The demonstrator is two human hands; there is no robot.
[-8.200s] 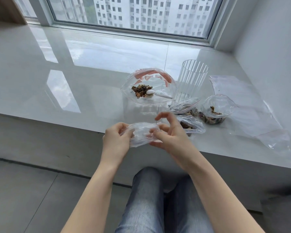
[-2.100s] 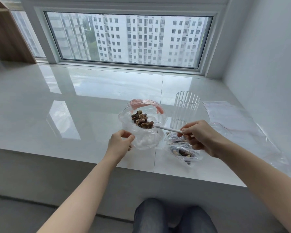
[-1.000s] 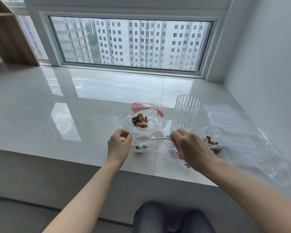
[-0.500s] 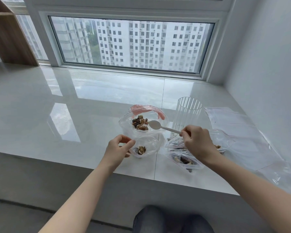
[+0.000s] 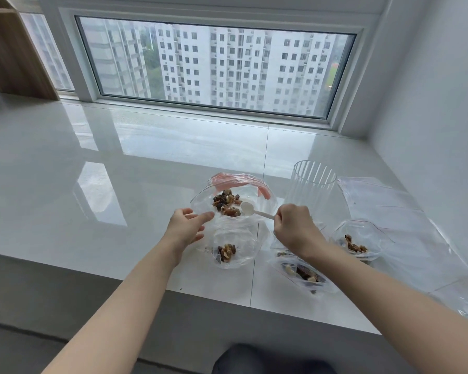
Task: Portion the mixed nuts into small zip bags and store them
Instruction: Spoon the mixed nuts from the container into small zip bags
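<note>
A large clear bag (image 5: pixel 200 205) with a red zip strip lies open on the white sill, holding a heap of mixed nuts (image 5: pixel 226 203). My right hand (image 5: pixel 295 228) grips the handle of a white plastic spoon (image 5: pixel 247 208), whose empty bowl sits just right of the heap. My left hand (image 5: pixel 185 228) hovers with fingers spread at the large bag's left edge, holding nothing. Below it lies a small zip bag (image 5: pixel 229 251) with a few nuts. Two more small bags with nuts lie at the right (image 5: pixel 358 242) and under my right forearm (image 5: pixel 301 273).
A tall ribbed clear glass (image 5: pixel 312 188) stands right of the large bag. Flat clear plastic bags (image 5: pixel 389 209) spread toward the right wall. The sill's front edge (image 5: pixel 208 294) runs just below the small bags. A window closes the back; a wooden shelf stands far left.
My left hand has let go of the small bag and opened, moving up toward the large bag. The spoon has moved into the large bag beside the nuts.
</note>
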